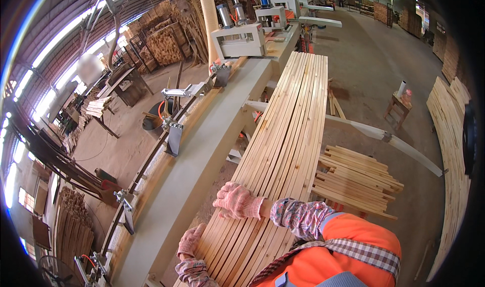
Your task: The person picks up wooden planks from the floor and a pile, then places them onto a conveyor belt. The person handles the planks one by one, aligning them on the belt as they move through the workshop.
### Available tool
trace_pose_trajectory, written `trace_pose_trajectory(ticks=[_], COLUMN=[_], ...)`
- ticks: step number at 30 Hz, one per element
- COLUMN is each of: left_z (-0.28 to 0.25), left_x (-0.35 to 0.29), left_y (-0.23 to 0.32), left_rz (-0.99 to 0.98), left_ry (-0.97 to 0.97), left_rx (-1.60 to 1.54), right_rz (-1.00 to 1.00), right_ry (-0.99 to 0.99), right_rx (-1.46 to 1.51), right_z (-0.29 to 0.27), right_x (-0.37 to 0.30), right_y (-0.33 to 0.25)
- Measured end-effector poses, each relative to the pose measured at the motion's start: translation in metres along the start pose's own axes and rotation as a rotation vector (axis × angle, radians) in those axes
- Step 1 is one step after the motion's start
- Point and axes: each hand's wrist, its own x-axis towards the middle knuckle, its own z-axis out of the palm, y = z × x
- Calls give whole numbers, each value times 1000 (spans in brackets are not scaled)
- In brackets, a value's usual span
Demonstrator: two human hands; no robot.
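Note:
A long layer of narrow pale wooden strips (pixel 283 150) lies side by side in front of me, running away to the far end. My right hand (pixel 237 201), in a pink knit glove, rests across the layer with its fingers curled at the left edge. Nearer to me, my left hand (pixel 190 240), gloved alike, is closed against the same left edge. Its fingertips are partly hidden by the hand itself. Both forearms wear patterned sleeves. Left of the strips runs the flat grey bed of a long woodworking machine (pixel 194 171), apart from both hands.
Metal brackets (pixel 174 135) line the machine's far side, with a grey press unit (pixel 237 39) at its far end. A pale beam (pixel 404 153) sticks out to the right, above a lower pile of strips (pixel 353 178). Tall boards (pixel 449 150) stand at far right; a small stool (pixel 399 108) is beyond.

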Motion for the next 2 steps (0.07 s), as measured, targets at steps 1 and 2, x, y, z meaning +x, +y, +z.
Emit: trace_pose_trajectory(ticks=[1, 2], left_z=[-1, -1], left_x=[-1, -1], left_y=[0, 0], left_rz=[-9, -19], left_ry=[5, 11], left_rx=[9, 18], right_rz=[3, 7], right_ry=[-8, -15], right_rx=[8, 17], right_z=[-2, -3], right_x=[0, 0], right_y=[0, -1])
